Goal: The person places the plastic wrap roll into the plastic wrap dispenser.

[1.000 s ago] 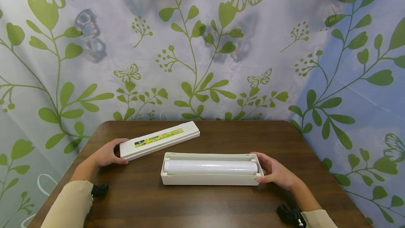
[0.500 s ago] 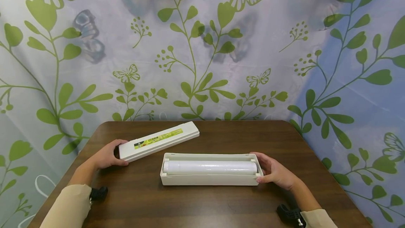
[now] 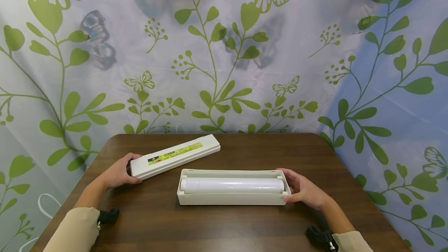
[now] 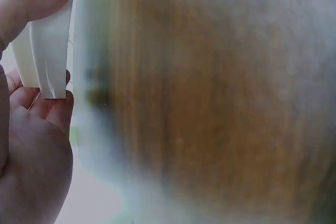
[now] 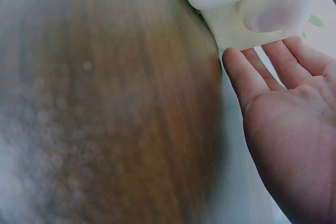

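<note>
A long white lid (image 3: 175, 157) with a green and yellow label lies slantwise at the back left of the table. My left hand (image 3: 117, 172) grips its left end, thumb on the near side and fingers on the far side. The left wrist view shows the end of the lid (image 4: 51, 51) between thumb and fingers. In front and to the right stands a long white cling film box (image 3: 232, 200), uncovered, with a white roll of film (image 3: 232, 185) inside. My right hand (image 3: 308, 193) holds the box's right end, thumb at the front corner and fingers around the back.
Both things rest on a brown wooden table (image 3: 210, 228) with rounded far corners. Close behind it hangs a curtain (image 3: 224, 61) printed with green leaves and butterflies. A white cable (image 3: 43, 205) loops beside the table's left edge.
</note>
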Demonstrator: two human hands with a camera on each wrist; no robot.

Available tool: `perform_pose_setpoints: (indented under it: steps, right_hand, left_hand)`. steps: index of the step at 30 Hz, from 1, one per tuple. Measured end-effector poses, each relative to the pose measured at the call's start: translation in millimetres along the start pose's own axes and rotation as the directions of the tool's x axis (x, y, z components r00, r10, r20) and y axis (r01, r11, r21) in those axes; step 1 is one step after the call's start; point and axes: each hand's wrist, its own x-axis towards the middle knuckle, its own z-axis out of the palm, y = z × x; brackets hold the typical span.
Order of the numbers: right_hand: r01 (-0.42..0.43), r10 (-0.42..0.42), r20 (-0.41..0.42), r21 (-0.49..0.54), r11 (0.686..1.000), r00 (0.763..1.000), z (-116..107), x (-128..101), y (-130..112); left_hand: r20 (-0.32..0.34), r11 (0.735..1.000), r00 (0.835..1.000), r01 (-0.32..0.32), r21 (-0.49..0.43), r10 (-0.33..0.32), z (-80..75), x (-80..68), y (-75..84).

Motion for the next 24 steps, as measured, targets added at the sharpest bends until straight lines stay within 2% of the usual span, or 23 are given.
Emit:
perform_pose_setpoints:
  steps: [11, 24]
  right_hand:
    - [0.016, -0.016, 0.014, 0.020, 1.000, 1.000, 0.2, 0.1, -0.4]
    - [0.022, -0.022, 0.014, 0.014, 1.000, 1.000, -0.5, 0.6, 0.1]
  left_hand:
    - [-0.030, 1.000, 1.000, -0.008, 0.000, 0.008, 0.2, -4.7, 7.1]
    - [-0.143, 0.999, 0.989, -0.027, -0.017, 0.025, 4.6, -13.9, 15.9]
